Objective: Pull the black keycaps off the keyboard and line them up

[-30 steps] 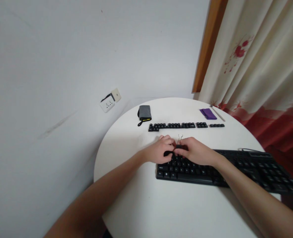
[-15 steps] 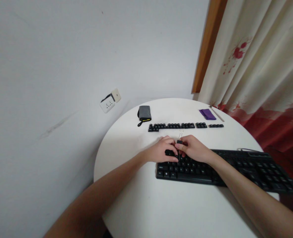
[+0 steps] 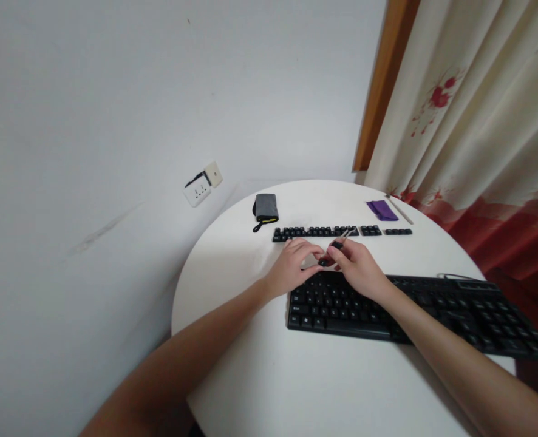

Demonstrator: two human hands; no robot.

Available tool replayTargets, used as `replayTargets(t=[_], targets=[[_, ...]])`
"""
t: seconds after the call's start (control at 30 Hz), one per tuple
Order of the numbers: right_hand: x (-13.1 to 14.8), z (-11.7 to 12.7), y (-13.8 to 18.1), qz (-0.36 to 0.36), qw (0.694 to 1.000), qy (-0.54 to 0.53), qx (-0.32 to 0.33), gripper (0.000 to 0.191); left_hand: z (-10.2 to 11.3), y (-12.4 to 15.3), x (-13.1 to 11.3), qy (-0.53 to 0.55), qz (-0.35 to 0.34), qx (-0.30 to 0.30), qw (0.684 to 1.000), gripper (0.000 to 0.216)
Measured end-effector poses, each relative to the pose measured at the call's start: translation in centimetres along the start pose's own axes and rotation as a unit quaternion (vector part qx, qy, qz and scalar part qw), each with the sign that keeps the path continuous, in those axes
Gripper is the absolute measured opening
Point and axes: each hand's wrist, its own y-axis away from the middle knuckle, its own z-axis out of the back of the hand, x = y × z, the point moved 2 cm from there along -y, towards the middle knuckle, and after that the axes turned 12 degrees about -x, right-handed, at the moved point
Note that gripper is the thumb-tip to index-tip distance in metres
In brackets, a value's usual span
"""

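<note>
A black clip (image 3: 338,245) with wire handles is pinched in the grip of the right hand (image 3: 362,270), which is closed on it just beyond the far left corner of the keyboard (image 3: 433,303). Below the clip a small dark piece, seemingly a key cap (image 3: 324,262), is seen between the two hands. It is met by the fingertips of the left hand (image 3: 291,267), but whether that grip is closed on it cannot be told.

The cap could be dropped if the clip's bite on it is shallow or the pinch is eased. Being small and light, it might then bounce across the smooth top and be lost over the rounded edge. The row of loose key caps (image 3: 314,231), laid out just beyond the hands, could be knocked out of line by a knuckle or by the clip's wire handles, which are close to it. The cap could also be scratched if the clip is twisted.

The desk (image 3: 296,376) is round, white and smooth. At its far side a grey pouch (image 3: 266,207) is placed to the left, with a purple cloth (image 3: 382,209) and a thin rod (image 3: 400,208) to the right. The desk is set against a plain white wall (image 3: 114,91), on which a wall socket (image 3: 200,185) is mounted low down. To the right a wooden frame (image 3: 382,85) and a cream curtain (image 3: 478,121) with red flowers are seen.
</note>
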Motion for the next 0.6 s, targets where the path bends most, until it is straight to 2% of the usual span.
replayTargets(t=[0.2,0.33,0.5,0.6], targets=[[-0.2,0.0,-0.1,-0.006,1.0,-0.009,-0.019,0.035,0.0,0.0,-0.6,-0.053,-0.056,0.04,0.996,0.021],[-0.4,0.1,-0.2,0.001,1.0,-0.001,-0.018,0.035,0.0,-0.1,-0.8,-0.071,-0.082,0.013,0.994,0.018],[-0.4,0.1,-0.3,0.015,1.0,0.01,-0.009,0.032,-0.2,0.1,-1.3,-0.049,-0.091,0.019,0.995,0.016],[-0.2,0.0,-0.2,0.021,0.999,0.024,-0.011,0.031,-0.2,0.1,-1.4,-0.035,-0.073,0.012,0.997,0.017]])
